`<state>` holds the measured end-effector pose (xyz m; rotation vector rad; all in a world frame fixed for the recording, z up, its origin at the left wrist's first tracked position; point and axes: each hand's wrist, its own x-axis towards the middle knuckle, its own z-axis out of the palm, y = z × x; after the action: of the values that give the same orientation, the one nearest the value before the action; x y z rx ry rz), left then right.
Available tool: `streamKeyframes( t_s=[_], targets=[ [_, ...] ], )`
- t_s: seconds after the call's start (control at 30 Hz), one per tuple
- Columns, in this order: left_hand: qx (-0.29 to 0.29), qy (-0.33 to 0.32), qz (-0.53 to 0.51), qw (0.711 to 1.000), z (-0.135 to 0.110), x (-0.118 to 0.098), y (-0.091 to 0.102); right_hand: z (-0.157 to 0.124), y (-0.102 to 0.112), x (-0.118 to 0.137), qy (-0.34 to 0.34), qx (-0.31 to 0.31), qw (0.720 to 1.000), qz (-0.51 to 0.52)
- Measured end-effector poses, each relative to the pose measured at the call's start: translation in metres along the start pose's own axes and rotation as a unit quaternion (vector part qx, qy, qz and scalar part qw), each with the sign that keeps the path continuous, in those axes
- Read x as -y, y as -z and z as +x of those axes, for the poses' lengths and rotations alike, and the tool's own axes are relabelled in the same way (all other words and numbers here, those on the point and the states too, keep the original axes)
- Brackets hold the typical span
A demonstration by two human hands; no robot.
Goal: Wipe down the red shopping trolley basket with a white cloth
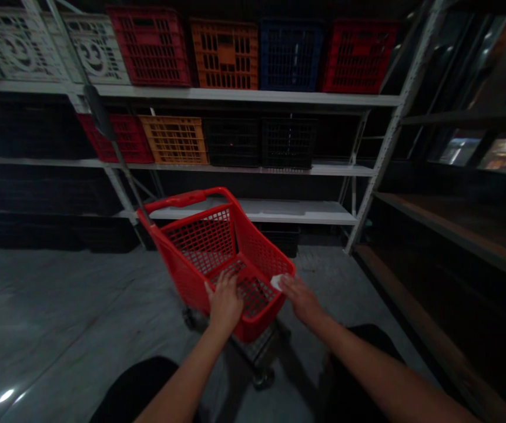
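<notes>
Red cart [253, 330] stands between and ahead of both hands. Left hand [226, 302] lies over its near-left rim, grip indeterminable; right hand [302, 296] holds a white wad [276, 282] at the right rim.

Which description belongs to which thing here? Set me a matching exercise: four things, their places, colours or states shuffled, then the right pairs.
Things
1. shopping cart
2. white wad
3. blue crate
4. left hand

Descriptions
A. on the top shelf
B. at the cart's rim, on the picture's left side
C. red, standing on wheels
D. at the fingers of the right hand

Pairs: 1-C, 2-D, 3-A, 4-B
</notes>
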<state>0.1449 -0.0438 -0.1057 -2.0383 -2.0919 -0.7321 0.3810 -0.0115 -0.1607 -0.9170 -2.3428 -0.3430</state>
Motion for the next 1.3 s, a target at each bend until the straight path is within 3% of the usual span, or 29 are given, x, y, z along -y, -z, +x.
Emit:
streamKeyframes(
  t_s=[0.1, 0.17, 0.27, 0.37, 0.47, 0.53, 0.6, 0.7, 0.77, 0.83, 0.93, 1.03, 1.1, 1.2, 1.3],
  targets=[
    [-0.006, -0.006, 0.023, 1.0, 0.001, 0.011, 0.001, 0.009, -0.011, -0.033, -0.063, -0.034, 0.997, -0.015],
    [-0.009, -0.007, 0.027, 1.0, 0.001, 0.013, 0.0, 0.013, -0.023, -0.023, -0.091, -0.07, 0.993, -0.005],
    [-0.009, -0.012, 0.025, 1.0, 0.003, 0.015, 0.0, 0.013, -0.04, 0.038, -0.101, -0.115, 0.988, 0.035],
    [0.002, -0.033, 0.018, 0.999, 0.006, 0.019, 0.0, 0.013, -0.045, 0.11, -0.065, -0.101, 0.989, 0.084],
    [0.01, -0.04, 0.004, 0.999, 0.008, 0.024, -0.002, 0.014, -0.037, 0.14, -0.028, -0.061, 0.994, 0.09],
    [-0.005, -0.032, -0.004, 0.999, 0.009, 0.026, -0.005, 0.012, -0.03, 0.125, -0.001, -0.046, 0.996, 0.077],
    [-0.047, -0.017, -0.013, 0.999, 0.008, 0.026, -0.01, 0.007, -0.026, 0.093, 0.002, -0.054, 0.997, 0.059],
    [-0.12, 0.01, -0.033, 0.992, 0.005, 0.021, -0.018, 0.0, -0.027, 0.045, -0.049, -0.09, 0.994, 0.035],
    [-0.151, 0.03, -0.06, 0.986, 0.003, 0.018, -0.025, -0.003, -0.032, 0.031, -0.084, -0.108, 0.99, 0.032],
    [-0.166, 0.046, -0.102, 0.98, 0.002, 0.015, -0.031, -0.002, -0.037, 0.038, -0.109, -0.133, 0.984, 0.036],
    [-0.163, 0.072, -0.174, 0.969, 0.003, 0.015, -0.038, 0.007, -0.045, 0.077, -0.115, -0.154, 0.979, 0.06],
    [-0.151, 0.103, -0.222, 0.958, 0.004, 0.021, -0.042, 0.017, -0.047, 0.122, -0.079, -0.12, 0.985, 0.094],
    [-0.154, 0.116, -0.238, 0.952, 0.004, 0.026, -0.043, 0.021, -0.045, 0.139, -0.058, -0.096, 0.989, 0.099],
    [-0.151, 0.142, -0.242, 0.948, 0.003, 0.031, -0.042, 0.017, -0.037, 0.132, -0.009, -0.076, 0.993, 0.086],
    [-0.097, 0.165, -0.233, 0.953, 0.003, 0.029, -0.036, 0.006, -0.03, 0.09, 0.061, -0.047, 0.994, 0.072]
  ],
)
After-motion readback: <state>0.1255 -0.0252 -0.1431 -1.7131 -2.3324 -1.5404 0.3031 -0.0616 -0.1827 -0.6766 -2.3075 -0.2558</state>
